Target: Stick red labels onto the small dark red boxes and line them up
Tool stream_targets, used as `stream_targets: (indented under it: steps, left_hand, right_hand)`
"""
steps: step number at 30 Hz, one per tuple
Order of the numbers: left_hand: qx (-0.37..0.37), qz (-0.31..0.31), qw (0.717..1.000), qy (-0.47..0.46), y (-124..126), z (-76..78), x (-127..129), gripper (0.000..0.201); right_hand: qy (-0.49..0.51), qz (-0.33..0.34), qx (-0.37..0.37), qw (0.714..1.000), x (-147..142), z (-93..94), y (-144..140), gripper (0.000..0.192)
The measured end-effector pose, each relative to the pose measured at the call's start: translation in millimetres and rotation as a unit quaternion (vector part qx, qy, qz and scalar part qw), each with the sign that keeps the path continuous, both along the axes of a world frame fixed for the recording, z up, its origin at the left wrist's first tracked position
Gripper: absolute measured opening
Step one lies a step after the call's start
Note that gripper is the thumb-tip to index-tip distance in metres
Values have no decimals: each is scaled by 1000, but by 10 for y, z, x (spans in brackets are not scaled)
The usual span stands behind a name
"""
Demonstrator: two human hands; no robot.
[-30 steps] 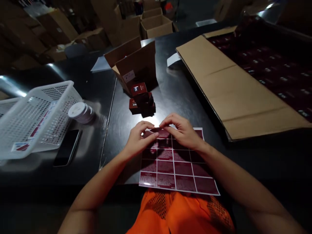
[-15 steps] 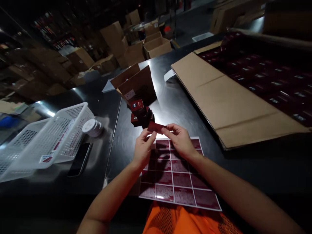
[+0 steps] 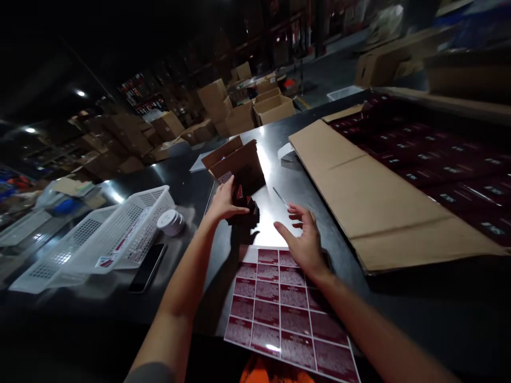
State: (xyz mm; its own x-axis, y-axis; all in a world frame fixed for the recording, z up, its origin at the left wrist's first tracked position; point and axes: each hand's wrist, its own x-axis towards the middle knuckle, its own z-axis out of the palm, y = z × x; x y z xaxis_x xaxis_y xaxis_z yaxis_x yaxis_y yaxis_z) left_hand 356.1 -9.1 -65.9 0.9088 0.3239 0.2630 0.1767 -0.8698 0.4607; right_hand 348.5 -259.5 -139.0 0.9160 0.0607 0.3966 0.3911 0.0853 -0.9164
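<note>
A cluster of small dark red boxes [image 3: 244, 207] sits on the black table [image 3: 187, 175], just in front of an open brown carton [image 3: 235, 165] that lies tipped toward the near side. The left hand [image 3: 224, 201] rests on the left side of the cluster, fingers curled against the boxes; whether it grips one cannot be told in the dim light. The right hand [image 3: 304, 239] hovers to the right of the boxes, apart from them, fingers spread and loosely bent, holding nothing. Under the right wrist, on the near edge of the table, lies a sheet of dark red labels [image 3: 283, 314] ruled into a white grid; its far left corner shows a bare pale patch. A thin pale strip [image 3: 280, 197] lies on the table between the right hand and the carton. To the left stand a white plastic basket [image 3: 120, 234] with a label on its near wall and a second basket [image 3: 48, 255] beside it. A roll of white tape [image 3: 170, 221] lies just right of the first basket, and a dark phone [image 3: 147, 267] lies flat near its near corner. On the right, a wide flat cardboard tray [image 3: 359, 181] holds rows of dark red boxes [image 3: 439, 154], well apart from the hands. Far off, brown cartons [image 3: 243, 106] are stacked on the floor.
</note>
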Motion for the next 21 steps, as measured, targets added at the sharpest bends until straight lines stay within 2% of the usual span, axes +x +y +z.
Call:
stream_targets:
  steps: [2,4,6,7,9,10,12,14,16,18,21]
  left_hand:
    - [-28,-29,999,9,44,45,24,112]
    - [-73,-6,996,-50,45,69,-43,100]
    - [-207,1,969,-134,-43,59,-192,91]
    - [-312,-12,937,-155,-126,38,-288,86]
    - [-520,-72,845,-106,-354,-37,-490,80]
    - [-597,-100,794,-56,-482,-88,-585,79]
    - [-691,-143,708,31,-725,-210,-734,81]
    - [-736,-166,652,75,-901,-342,-823,80]
    - [-761,-163,621,90,-991,-468,-867,78]
    - [-776,-148,607,88,-1011,-568,-894,78]
    - [-776,-147,611,53,-969,-643,-947,78]
  right_hand:
    - [-37,-3,-16,999,7,-26,-1,50]
    - [-76,-11,-24,997,17,-28,-20,51]
    - [-114,-6,-24,993,20,-4,-54,60]
    - [-134,7,-20,991,17,13,-73,68]
    - [-178,46,-12,983,9,43,-111,93]
    - [-202,70,-10,977,4,51,-126,106]
    - [-246,121,-21,961,-5,48,-146,125]
    - [-261,165,-32,950,-21,19,-149,128]
    - [-246,198,-32,948,-48,-24,-137,119]
    - [-218,215,-23,952,-85,-67,-113,110]
    - [-173,219,3,960,-135,-99,-56,106]
